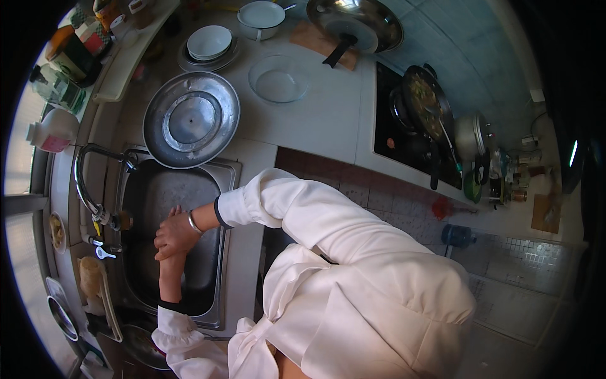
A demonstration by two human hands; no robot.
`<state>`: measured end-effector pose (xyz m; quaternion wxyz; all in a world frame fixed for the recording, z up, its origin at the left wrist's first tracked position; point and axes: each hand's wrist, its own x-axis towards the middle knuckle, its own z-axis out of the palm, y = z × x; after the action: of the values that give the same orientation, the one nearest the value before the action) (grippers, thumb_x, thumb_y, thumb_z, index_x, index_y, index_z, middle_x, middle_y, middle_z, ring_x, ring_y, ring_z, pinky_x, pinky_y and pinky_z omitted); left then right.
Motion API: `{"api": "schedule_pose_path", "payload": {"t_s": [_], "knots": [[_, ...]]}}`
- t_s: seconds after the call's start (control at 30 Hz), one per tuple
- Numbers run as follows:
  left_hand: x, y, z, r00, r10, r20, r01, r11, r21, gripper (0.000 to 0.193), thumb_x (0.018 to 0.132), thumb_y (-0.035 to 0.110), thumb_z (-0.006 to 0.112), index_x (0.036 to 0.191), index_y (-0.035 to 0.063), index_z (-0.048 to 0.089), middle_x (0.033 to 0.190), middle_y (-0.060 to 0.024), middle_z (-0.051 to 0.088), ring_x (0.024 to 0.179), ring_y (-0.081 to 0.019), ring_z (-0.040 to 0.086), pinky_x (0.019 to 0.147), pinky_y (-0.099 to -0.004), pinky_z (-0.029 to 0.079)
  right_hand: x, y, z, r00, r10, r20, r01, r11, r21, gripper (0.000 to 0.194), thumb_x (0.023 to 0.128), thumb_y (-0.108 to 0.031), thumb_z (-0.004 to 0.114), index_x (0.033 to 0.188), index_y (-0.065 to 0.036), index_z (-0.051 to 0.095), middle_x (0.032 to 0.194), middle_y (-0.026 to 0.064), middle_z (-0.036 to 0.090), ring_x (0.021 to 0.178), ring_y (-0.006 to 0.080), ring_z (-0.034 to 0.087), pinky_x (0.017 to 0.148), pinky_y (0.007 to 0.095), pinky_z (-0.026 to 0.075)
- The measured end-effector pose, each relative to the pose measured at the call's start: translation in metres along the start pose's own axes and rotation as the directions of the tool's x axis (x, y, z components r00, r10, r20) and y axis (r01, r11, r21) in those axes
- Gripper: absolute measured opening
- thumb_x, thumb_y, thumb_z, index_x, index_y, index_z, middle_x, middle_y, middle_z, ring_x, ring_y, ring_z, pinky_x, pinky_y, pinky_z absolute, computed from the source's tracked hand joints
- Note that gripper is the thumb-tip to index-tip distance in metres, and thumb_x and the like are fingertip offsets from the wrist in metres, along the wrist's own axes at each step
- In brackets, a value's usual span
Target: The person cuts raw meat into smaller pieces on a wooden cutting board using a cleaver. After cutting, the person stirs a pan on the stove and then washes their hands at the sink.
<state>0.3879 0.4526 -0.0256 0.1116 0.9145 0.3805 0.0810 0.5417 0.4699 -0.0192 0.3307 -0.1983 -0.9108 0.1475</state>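
Over the black sink basin (199, 293), my right hand (177, 234), with a silver bangle (193, 221) at its wrist, is wrapped over my left hand (175, 210). Most of the left hand is hidden beneath it; what seem to be its fingertips show past the far side, and its bare forearm comes in from below. No object is visible in either hand. A curved chrome faucet (80, 175) stands at the sink's window side, its spout end near my hands. Across one end of the sink rests a wide metal basin (154, 113) with a smaller round metal piece inside.
On the counter stand stacked white bowls (209, 42), a glass bowl (278, 80) and a lidded white pot (258, 33). A wok (442, 104) with food sits on the black cooktop (386, 94). Bottles and a white jug (61, 125) line the window ledge.
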Motion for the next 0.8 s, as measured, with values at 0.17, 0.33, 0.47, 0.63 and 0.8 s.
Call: {"api": "schedule_pose_path", "payload": {"t_s": [0.17, 0.33, 0.47, 0.63, 0.8], "knots": [[-0.002, 0.006, -0.012, 0.998, -0.067, -0.02, 0.063, 0.987, -0.15, 0.011, 0.086, 0.011, 0.05, 0.079, 0.0028, 0.053, 0.084, -0.0074, 0.054, 0.074, -0.0191, 0.052, 0.07, -0.028, 0.043, -0.011, 0.014, 0.023, 0.91, 0.413, 0.028, -0.412, 0.897, 0.16, 0.02, 0.065, -0.019, 0.067, 0.082, -0.011, 0.061, 0.071, 0.01, 0.061, 0.067, 0.0316, 0.062, 0.058, 0.0386, 0.049], [0.01, 0.009, -0.022, 0.805, -0.538, -0.252, 0.139, 0.583, -0.801, 0.009, 0.084, 0.007, 0.049, 0.079, 0.002, 0.054, 0.089, -0.008, 0.056, 0.077, -0.0188, 0.052, 0.073, -0.0271, 0.043, 0.009, -0.002, 0.06, 0.63, 0.774, -0.054, -0.469, 0.435, 0.769, 0.01, 0.074, -0.021, 0.061, 0.075, -0.011, 0.059, 0.066, 0.0075, 0.058, 0.062, 0.0273, 0.061, 0.058, 0.0366, 0.048], [0.022, 0.013, -0.021, 0.817, -0.526, -0.237, -0.576, -0.726, -0.374, 0.022, 0.089, 0.023, 0.049, 0.098, 0.0042, 0.055, 0.095, -0.0058, 0.054, 0.088, -0.0179, 0.051, 0.081, -0.0272, 0.04, 0.031, -0.024, 0.072, 0.46, 0.877, 0.141, -0.072, -0.122, 0.99, 0.01, 0.075, -0.019, 0.06, 0.077, -0.01, 0.06, 0.071, 0.0072, 0.059, 0.069, 0.026, 0.06, 0.063, 0.0358, 0.047], [0.035, 0.045, -0.028, 0.813, -0.577, 0.08, -0.453, -0.713, -0.536, 0.034, 0.089, 0.037, 0.049, 0.104, 0.006, 0.053, 0.09, -0.0039, 0.049, 0.086, -0.017, 0.048, 0.082, -0.0296, 0.039, 0.05, -0.031, 0.068, 0.38, 0.911, 0.161, 0.012, -0.179, 0.984, 0.009, 0.077, -0.016, 0.059, 0.079, -0.008, 0.061, 0.078, 0.0069, 0.059, 0.077, 0.0245, 0.058, 0.069, 0.0347, 0.046], [0.032, 0.06, -0.04, 0.708, -0.67, 0.222, -0.262, -0.542, -0.799, 0.047, 0.089, 0.051, 0.049, 0.109, 0.0078, 0.052, 0.085, -0.0021, 0.045, 0.085, -0.0161, 0.044, 0.082, -0.032, 0.037, 0.037, -0.024, 0.069, 0.366, 0.919, 0.146, -0.216, -0.068, 0.974, 0.01, 0.078, -0.014, 0.058, 0.081, -0.006, 0.063, 0.085, 0.0065, 0.06, 0.085, 0.023, 0.057, 0.076, 0.0336, 0.045]]}}
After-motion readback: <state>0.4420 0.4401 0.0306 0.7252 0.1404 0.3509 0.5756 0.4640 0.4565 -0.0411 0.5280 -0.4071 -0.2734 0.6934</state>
